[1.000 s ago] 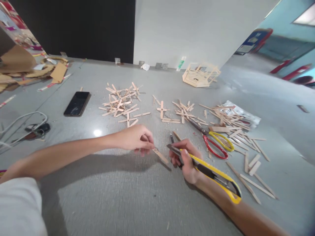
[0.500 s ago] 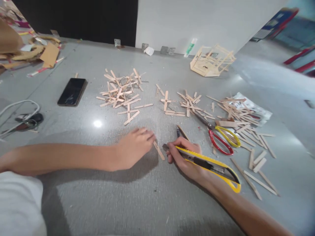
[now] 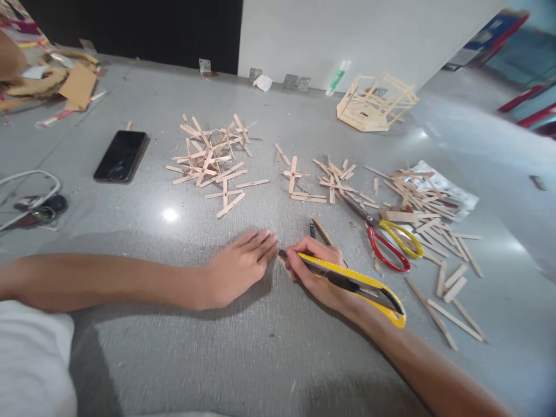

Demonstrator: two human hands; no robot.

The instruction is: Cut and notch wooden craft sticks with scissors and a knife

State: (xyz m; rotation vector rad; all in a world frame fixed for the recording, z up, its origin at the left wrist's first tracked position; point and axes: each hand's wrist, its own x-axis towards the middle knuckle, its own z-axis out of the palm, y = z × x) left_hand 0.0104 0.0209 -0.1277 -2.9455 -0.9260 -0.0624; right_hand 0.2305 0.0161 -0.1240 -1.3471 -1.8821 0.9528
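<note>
My right hand [image 3: 316,260] grips a yellow and black box cutter [image 3: 354,280], its blade end pointing left. The tip meets a small wooden craft stick [image 3: 283,263] on the grey table, mostly hidden between my hands. My left hand [image 3: 243,265] lies palm down, fingers stretched and close together, holding the stick's far end down; the thumb is hidden. Just beyond my right hand lie a black pen [image 3: 312,229] and a brown stick [image 3: 322,233]. Scissors with red and yellow handles [image 3: 393,246] rest to the right.
Notched stick pieces lie in a left pile [image 3: 212,153] and a middle pile [image 3: 336,180]. More loose sticks [image 3: 428,202] spread at right. A wooden stick frame [image 3: 376,104] stands by the wall. At left are a phone [image 3: 121,156], keys [image 3: 46,208] and a cardboard piece [image 3: 79,86].
My right hand has brought the box cutter left and slightly up, onto the craft stick. My left hand has shifted slightly right and its fingers now cover more of the stick.
</note>
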